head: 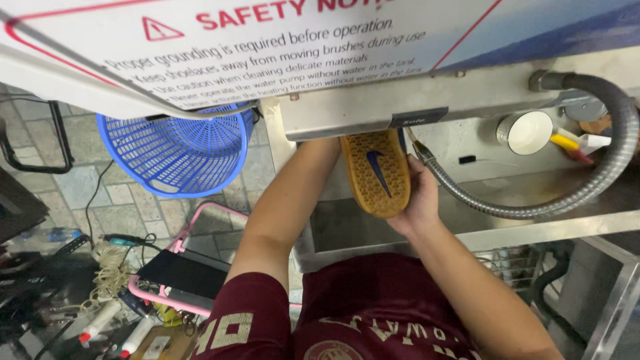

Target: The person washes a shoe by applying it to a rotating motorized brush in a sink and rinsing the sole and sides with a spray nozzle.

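Head view: one shoe held sole-up at a steel wash station.

Right hand wraps the edge of a tan rubber-soled shoe, toe pointing toward the person, heel under the steel machine housing. Left hand is hidden beneath that housing; its grip cannot be told. Flexible corrugated metal hose curves just beside the shoe; blue plastic slatted basket stands on the tiled floor to the left. Risk, as judged: a one-sided hold on a wet sole could slip, dropping the shoe into the steel basin.
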